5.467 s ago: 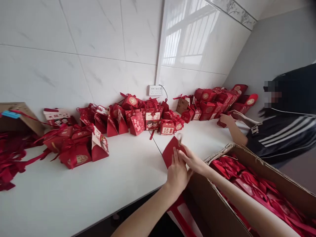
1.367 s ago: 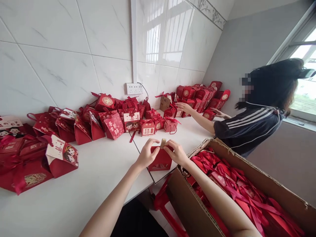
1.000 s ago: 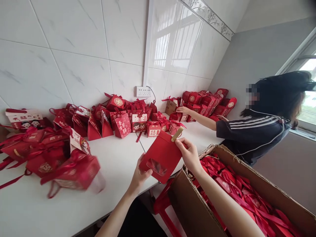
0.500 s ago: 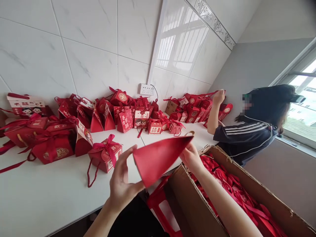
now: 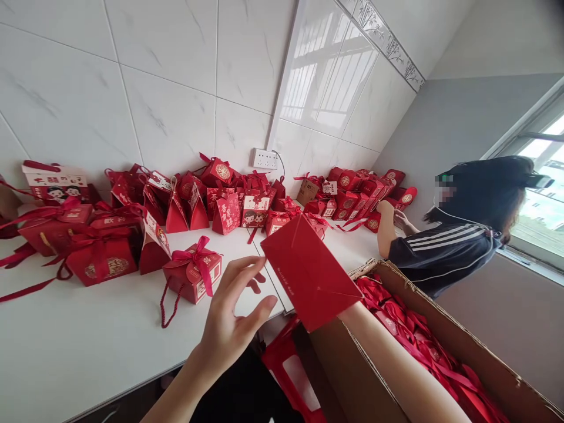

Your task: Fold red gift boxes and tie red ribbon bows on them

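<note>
A red paper gift box [image 5: 311,273] is held up in front of me, its folded bottom panel turned toward me. My right hand [image 5: 351,317] holds it from behind; the fingers are hidden by the box. Just left of the box, my left hand [image 5: 240,302] is open with fingers spread and curved, the fingertips close to the box's left edge. On the counter beyond that hand sits a red box with a ribbon bow and a rope handle [image 5: 194,273].
Many red gift boxes [image 5: 103,258] line the white counter [image 5: 110,341] along the tiled wall. At right, a cardboard carton [image 5: 374,364] holds more red boxes and ribbons. A red stool [image 5: 293,376] stands below. Another person [image 5: 449,235] works at the counter's far end.
The gift box has turned so its bottom faces me. My left hand has let go of it. The other person's raised hand has come down to the boxes.
</note>
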Tool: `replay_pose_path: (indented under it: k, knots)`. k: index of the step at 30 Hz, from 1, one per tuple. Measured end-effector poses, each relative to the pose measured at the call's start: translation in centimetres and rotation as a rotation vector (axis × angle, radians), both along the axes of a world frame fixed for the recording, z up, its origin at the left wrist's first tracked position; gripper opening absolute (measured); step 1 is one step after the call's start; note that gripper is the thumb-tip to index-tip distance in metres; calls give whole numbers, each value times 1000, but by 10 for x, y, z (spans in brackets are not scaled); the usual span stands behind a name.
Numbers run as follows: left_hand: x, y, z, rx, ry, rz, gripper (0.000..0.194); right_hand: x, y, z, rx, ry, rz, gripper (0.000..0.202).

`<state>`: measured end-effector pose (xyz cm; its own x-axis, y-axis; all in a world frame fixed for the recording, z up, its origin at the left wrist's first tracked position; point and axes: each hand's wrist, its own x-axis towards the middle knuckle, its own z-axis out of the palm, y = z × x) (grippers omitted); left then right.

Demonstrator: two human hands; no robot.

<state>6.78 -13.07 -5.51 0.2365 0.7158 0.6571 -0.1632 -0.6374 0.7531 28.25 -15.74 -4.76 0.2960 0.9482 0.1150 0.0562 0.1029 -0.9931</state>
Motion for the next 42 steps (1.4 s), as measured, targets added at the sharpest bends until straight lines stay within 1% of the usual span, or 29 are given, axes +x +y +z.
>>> replay_pose_path:
  k: [1, 2, 4, 6, 7, 9, 11, 14, 16, 18, 20, 23, 26, 28, 30, 32, 33, 34, 35, 37, 39, 40, 41, 42]
  knots:
    - [1, 1, -1, -76, -18, -52, 36, 0, -3, 2, -16, 52, -20, 39]
    - [3, 1, -3, -164, -47, -131, 38, 0, -5, 6, -39, 121, -47, 38]
    - [6, 3, -8, -347, -126, -339, 54, 1, -11, 14, -51, 223, -131, 36]
    - [10, 4, -14, -503, -189, -514, 66, 4, -17, 23, 6, 214, -209, 36]
    - [12, 4, -16, -570, -197, -561, 66, 5, -20, 27, 40, 177, -227, 36]
    - [16, 2, -18, -673, -190, -586, 61, 7, -28, 35, 88, 80, -239, 39]
    - [19, -1, -19, -727, -183, -589, 61, 8, -36, 43, 105, -27, -244, 39]
    - [21, -5, -21, -724, -158, -635, 70, 6, -46, 52, 137, -197, -289, 40]
    - [23, -5, -25, -730, -123, -667, 69, 5, -52, 56, 169, -288, -327, 39]
    - [26, -5, -32, -754, -117, -691, 61, 5, -58, 60, 197, -317, -334, 35]
    - [30, -5, -41, -773, -143, -721, 55, 6, -63, 62, 215, -303, -285, 29]
    - [38, -8, -53, -781, -188, -787, 55, 7, -68, 63, 227, -327, -219, 20]
    - [44, -12, -65, -781, -182, -849, 57, 8, -70, 62, 240, -407, -256, 16]
    - [45, -14, -71, -769, -146, -859, 59, 11, -71, 61, 217, -431, -283, 16]
    - [48, -14, -74, -735, -87, -836, 61, 17, -76, 63, 130, -449, -231, 18]
    - [56, -11, -72, -664, 2, -809, 65, 29, -88, 69, -7, -483, -149, 23]
    - [62, -9, -70, -600, 69, -806, 67, 37, -99, 72, -76, -508, -145, 25]
    - [72, -6, -68, -514, 150, -804, 68, 46, -112, 76, -140, -538, -188, 29]
    - [84, -4, -67, -403, 247, -802, 67, 56, -128, 81, -196, -574, -283, 33]
    - [113, -1, -68, -121, 440, -764, 61, 73, -168, 88, -310, -671, -568, 41]
    - [144, -3, -75, 171, 549, -703, 51, 84, -210, 90, -466, -800, -845, 47]
    - [158, -5, -81, 290, 575, -673, 48, 87, -229, 88, -564, -869, -941, 47]
    - [169, -8, -87, 383, 589, -647, 44, 88, -245, 84, -669, -924, -997, 45]
    - [178, -10, -94, 444, 599, -620, 40, 88, -258, 78, -771, -969, -1012, 43]
